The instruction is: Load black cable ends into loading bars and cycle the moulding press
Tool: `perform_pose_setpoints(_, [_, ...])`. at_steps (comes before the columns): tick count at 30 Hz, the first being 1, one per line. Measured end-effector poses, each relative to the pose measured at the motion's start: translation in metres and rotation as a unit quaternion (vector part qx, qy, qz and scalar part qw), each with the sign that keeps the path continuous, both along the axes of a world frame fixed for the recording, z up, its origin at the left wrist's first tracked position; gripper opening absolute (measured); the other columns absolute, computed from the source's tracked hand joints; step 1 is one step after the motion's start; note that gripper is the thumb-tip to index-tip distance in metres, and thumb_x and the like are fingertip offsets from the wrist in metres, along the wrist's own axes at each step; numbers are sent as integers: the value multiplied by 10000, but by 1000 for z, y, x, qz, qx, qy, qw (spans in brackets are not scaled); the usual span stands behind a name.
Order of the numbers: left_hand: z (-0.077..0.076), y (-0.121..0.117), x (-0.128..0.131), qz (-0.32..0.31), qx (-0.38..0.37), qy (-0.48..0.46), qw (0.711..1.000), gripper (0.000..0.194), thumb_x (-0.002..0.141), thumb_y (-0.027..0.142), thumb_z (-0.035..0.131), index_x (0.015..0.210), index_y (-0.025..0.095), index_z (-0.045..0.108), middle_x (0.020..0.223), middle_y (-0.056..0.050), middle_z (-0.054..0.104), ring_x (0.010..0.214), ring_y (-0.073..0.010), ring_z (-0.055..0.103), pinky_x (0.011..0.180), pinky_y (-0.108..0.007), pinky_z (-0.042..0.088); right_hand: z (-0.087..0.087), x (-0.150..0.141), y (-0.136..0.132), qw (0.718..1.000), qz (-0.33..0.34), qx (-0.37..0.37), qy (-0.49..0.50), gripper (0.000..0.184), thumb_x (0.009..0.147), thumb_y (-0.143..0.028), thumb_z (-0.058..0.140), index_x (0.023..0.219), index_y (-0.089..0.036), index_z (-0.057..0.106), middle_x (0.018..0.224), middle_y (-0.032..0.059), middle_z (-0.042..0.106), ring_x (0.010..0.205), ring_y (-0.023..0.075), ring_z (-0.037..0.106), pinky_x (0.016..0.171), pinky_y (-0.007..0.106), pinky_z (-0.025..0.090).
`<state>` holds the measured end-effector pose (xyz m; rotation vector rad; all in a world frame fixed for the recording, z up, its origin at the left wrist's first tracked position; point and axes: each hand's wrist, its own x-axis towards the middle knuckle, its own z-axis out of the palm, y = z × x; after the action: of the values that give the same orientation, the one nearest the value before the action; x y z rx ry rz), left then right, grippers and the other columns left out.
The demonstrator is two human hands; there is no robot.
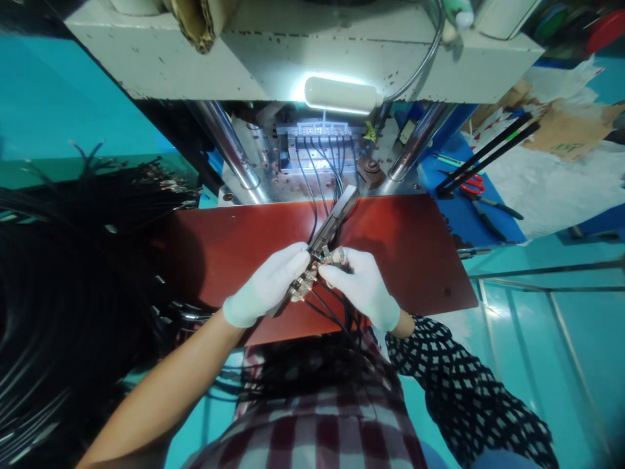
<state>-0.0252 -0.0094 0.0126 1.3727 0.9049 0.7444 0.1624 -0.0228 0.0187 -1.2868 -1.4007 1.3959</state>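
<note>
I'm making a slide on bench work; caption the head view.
Gloved left hand and right hand hold a metal bar with cable ends over a red board.

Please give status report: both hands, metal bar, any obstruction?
Left hand holding metal bar. Right hand at connectors, exact grip unclear. Black cables cross red board close by.

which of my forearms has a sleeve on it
The right forearm: a black-and-white patterned sleeve covers it from just past the wrist. The left forearm is bare from its glove down to the picture's edge.
</note>
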Motion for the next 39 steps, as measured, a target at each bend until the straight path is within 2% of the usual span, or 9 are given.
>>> perform_pose_setpoints(3, [1, -1, 0, 2, -8, -10, 1000, 322, 1012, 437, 454, 845, 171, 528, 749, -7, 539, 651, -129, 460, 610, -276, 411, -1, -3, 0, 1000, -2, -3, 13, 259, 836, -345, 656, 659, -180, 564, 609, -34, 562, 583, 105, 466, 566, 236, 387])
perform_pose_setpoints(7, [-1, -1, 1, 1, -34, -21, 999, 323, 1013, 450, 452, 879, 168, 534, 742, -1, 522, 611, -111, 439, 553, -259, 378, -2, -7, -2, 999, -33, 16, 7, 210, 826, -339, 668, 721, -178, 585, 683, -21, 590, 640, 117, 494, 609, 246, 408])
perform_pose_setpoints(11, [-4, -1, 1, 8, -32, -15, 999, 314, 1009, 457, 457, 914, 174, 556, 744, -12, 544, 611, -119, 455, 540, -259, 378, 1, -5, -2, 997, -14, -3, 74, 238, 850, -361, 658, 707, -186, 582, 653, -26, 578, 634, 121, 508, 648, 266, 437])
perform_pose_setpoints(15, [-5, -2, 1, -7, -35, -18, 999, 342, 1020, 463, 414, 921, 177, 572, 775, -34, 592, 575, -121, 467, 532, -276, 388, 3, -3, 0, 993, -4, 0, 115, 247, 875, -323, 617, 671, -193, 568, 661, -10, 601, 700, 138, 563, 767, 292, 467])
perform_pose_setpoints(20, [-6, -2, 0, 2, -29, -11, 999, 321, 1014, 460, 441, 933, 180, 576, 712, -11, 551, 566, -122, 464, 531, -276, 381, 1, -3, 0, 987, -17, -67, 142, 230, 798, -344, 701, 692, -179, 581, 609, -32, 576, 614, 117, 517, 683, 282, 444])
perform_pose_setpoints(28, [-4, -3, 1, 5, -9, 3, 1000, 316, 1024, 442, 426, 912, 174, 552, 741, -7, 531, 616, -124, 458, 573, -282, 387, 6, -8, 2, 989, -21, -84, 119, 230, 786, -308, 688, 649, -161, 577, 623, -18, 582, 649, 125, 522, 671, 275, 429])
perform_pose_setpoints(32, [1, -3, 0, 7, 53, 76, 996, 324, 1028, 442, 418, 846, 183, 488, 759, 13, 492, 672, -118, 451, 641, -271, 403, 7, -9, 0, 990, -26, -81, 108, 200, 793, -300, 669, 682, -159, 582, 624, -26, 573, 627, 114, 505, 622, 254, 419])
perform_pose_setpoints(35, [4, -4, 1, -13, 102, 167, 981, 308, 1022, 438, 437, 834, 194, 446, 707, 44, 457, 625, -102, 423, 608, -255, 374, 3, -8, -2, 994, -25, -57, 89, 144, 796, -277, 665, 738, -159, 608, 636, -35, 581, 602, 103, 501, 607, 244, 430])
perform_pose_setpoints(39, [5, -3, 2, -5, 89, 178, 980, 319, 1020, 449, 430, 831, 193, 445, 681, 52, 454, 599, -98, 415, 580, -248, 361, -3, -5, -5, 997, -48, -18, 53, 187, 817, -313, 685, 914, -154, 689, 807, 7, 698, 708, 134, 602, 677, 258, 484])
